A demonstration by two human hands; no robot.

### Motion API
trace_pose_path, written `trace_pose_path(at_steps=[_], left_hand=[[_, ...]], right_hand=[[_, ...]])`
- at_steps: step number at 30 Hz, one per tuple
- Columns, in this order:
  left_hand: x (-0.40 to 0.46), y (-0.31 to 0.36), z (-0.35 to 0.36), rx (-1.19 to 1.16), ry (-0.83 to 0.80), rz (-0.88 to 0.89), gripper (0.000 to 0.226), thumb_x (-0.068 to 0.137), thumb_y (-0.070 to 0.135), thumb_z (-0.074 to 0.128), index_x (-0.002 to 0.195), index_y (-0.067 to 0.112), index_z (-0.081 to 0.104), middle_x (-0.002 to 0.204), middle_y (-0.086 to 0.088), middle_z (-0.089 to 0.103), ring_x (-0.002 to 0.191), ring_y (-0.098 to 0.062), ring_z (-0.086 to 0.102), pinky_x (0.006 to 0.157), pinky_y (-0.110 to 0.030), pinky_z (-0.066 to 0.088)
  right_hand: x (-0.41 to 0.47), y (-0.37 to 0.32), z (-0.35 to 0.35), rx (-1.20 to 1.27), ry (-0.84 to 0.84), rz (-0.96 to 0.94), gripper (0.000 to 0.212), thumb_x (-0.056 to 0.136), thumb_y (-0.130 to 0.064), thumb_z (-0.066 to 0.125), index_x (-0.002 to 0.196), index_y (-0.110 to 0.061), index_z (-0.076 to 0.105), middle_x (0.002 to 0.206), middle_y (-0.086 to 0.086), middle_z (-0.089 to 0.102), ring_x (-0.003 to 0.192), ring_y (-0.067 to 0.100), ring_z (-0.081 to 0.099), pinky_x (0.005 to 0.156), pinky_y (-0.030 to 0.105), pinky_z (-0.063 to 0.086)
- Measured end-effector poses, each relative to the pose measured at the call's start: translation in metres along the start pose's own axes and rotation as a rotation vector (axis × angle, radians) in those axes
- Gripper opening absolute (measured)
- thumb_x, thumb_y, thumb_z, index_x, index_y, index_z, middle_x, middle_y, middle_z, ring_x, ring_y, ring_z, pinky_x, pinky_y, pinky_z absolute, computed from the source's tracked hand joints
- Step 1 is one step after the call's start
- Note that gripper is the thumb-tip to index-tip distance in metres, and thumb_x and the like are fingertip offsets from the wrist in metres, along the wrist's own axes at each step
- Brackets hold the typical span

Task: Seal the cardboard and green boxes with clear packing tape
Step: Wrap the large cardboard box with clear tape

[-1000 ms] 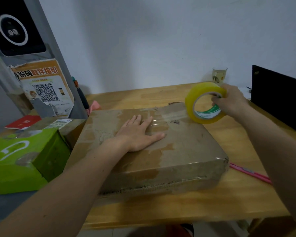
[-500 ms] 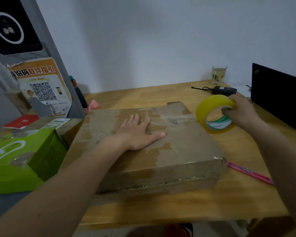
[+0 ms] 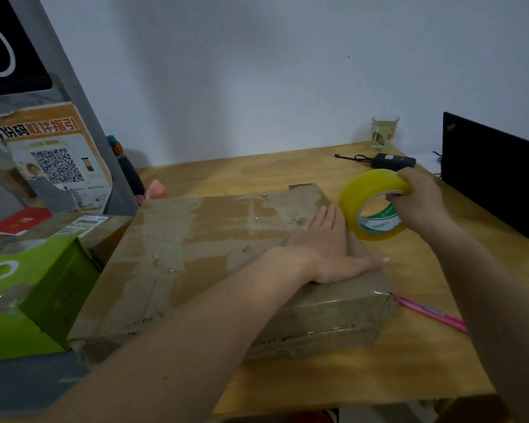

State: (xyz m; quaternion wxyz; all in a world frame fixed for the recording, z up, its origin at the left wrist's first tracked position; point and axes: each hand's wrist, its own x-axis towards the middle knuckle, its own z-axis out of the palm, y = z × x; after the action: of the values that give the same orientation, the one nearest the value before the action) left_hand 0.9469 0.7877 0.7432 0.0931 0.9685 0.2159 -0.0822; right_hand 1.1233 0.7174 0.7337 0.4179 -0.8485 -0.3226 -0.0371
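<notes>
Left hand [image 3: 330,248] lies flat, fingers straight, on the box's [image 3: 214,257] right edge; right hand [image 3: 419,203] grips the upright tape roll [image 3: 353,203] just beside it, above the desk [image 3: 403,355].

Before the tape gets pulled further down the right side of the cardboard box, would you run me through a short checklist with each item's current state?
1. Left hand flat on the cardboard box, steadying it: ok.
2. Right hand gripping the tape roll: ok.
3. Roll past the box's right edge: ok.
4. Tape strip stuck smoothly: cannot tell.
5. Pink cutter within reach on the table: ok.
6. Green box sealed: cannot tell.
</notes>
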Motion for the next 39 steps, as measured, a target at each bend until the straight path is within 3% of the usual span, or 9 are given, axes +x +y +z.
trace_pose_path(at_steps=[4,13,21,24,27,30,32,34,39], left_hand=[[-0.008,-0.012,0.001,-0.006,-0.020,-0.032,0.106,0.085,0.082,0.025,0.154,0.011,-0.014,0.162,-0.003,-0.019,0.149,-0.018,-0.017,0.119,-0.035,-0.005],[-0.024,-0.053,-0.013,0.110,-0.081,-0.448,0.121,0.074,0.092,0.010,0.152,0.002,-0.012,0.161,-0.019,-0.017,0.149,-0.034,-0.014,0.122,-0.045,-0.004],[0.013,0.015,0.001,0.041,0.000,-0.052,0.110,0.085,0.083,0.024,0.153,0.005,-0.013,0.162,-0.012,-0.018,0.150,-0.026,-0.016,0.122,-0.041,-0.004],[0.007,0.002,0.001,0.029,-0.004,-0.095,0.114,0.081,0.087,0.026,0.154,0.008,-0.013,0.162,-0.009,-0.019,0.149,-0.026,-0.017,0.122,-0.043,-0.005],[-0.001,-0.022,-0.001,0.007,-0.032,-0.275,0.120,0.073,0.093,0.019,0.154,0.010,-0.013,0.162,-0.011,-0.019,0.148,-0.029,-0.019,0.120,-0.052,-0.008],[-0.006,-0.033,-0.002,0.013,-0.029,-0.329,0.117,0.075,0.091,0.015,0.155,0.010,-0.012,0.162,-0.014,-0.017,0.149,-0.030,-0.019,0.120,-0.052,-0.009],[-0.005,-0.035,-0.001,0.016,-0.024,-0.308,0.115,0.076,0.090,0.015,0.155,0.010,-0.011,0.162,-0.013,-0.017,0.149,-0.029,-0.018,0.121,-0.049,-0.008],[-0.007,-0.040,-0.003,0.009,-0.020,-0.268,0.110,0.079,0.088,0.016,0.156,0.014,-0.010,0.163,-0.010,-0.016,0.150,-0.026,-0.017,0.121,-0.046,-0.007],[-0.026,-0.076,-0.017,-0.043,-0.022,-0.339,0.091,0.082,0.084,0.014,0.156,0.034,0.001,0.164,-0.005,-0.013,0.150,-0.028,-0.014,0.119,-0.053,-0.006]], right_hand=[[0.000,0.006,0.004,0.044,-0.051,0.037,0.022,0.092,-0.006,0.059,0.112,-0.014,0.059,0.098,0.008,0.058,0.092,0.029,0.056,0.072,0.038,0.044],[-0.009,0.017,0.015,0.132,-0.071,0.074,0.009,0.090,-0.003,0.061,0.093,-0.012,0.060,0.095,0.014,0.061,0.091,0.033,0.057,0.076,0.042,0.046],[-0.014,0.020,0.018,0.229,-0.071,0.149,0.010,0.087,0.001,0.060,0.086,-0.010,0.060,0.091,0.015,0.062,0.089,0.032,0.057,0.074,0.040,0.046],[-0.017,0.026,0.023,0.293,-0.119,0.197,0.009,0.088,-0.002,0.061,0.096,-0.007,0.062,0.096,0.014,0.063,0.091,0.031,0.058,0.068,0.035,0.043],[-0.022,0.034,0.027,0.423,-0.138,0.324,0.009,0.089,-0.008,0.064,0.098,-0.009,0.063,0.097,0.012,0.063,0.097,0.034,0.060,0.076,0.040,0.049],[-0.033,0.034,0.034,0.744,-0.129,0.598,0.034,0.086,-0.009,0.070,0.117,-0.004,0.058,0.112,0.016,0.063,0.106,0.035,0.062,0.081,0.044,0.050],[-0.044,0.029,0.042,0.935,-0.172,0.788,0.031,0.087,-0.012,0.068,0.115,-0.001,0.057,0.108,0.021,0.065,0.097,0.036,0.065,0.073,0.039,0.053],[-0.059,0.017,0.048,1.057,-0.294,0.906,0.021,0.093,-0.016,0.058,0.109,-0.003,0.059,0.090,0.019,0.065,0.076,0.031,0.064,0.050,0.028,0.054],[-0.081,0.003,0.053,1.208,-0.440,0.886,0.034,0.097,-0.033,0.050,0.079,-0.006,0.059,0.050,0.010,0.064,0.037,0.020,0.061,0.033,0.021,0.045]])
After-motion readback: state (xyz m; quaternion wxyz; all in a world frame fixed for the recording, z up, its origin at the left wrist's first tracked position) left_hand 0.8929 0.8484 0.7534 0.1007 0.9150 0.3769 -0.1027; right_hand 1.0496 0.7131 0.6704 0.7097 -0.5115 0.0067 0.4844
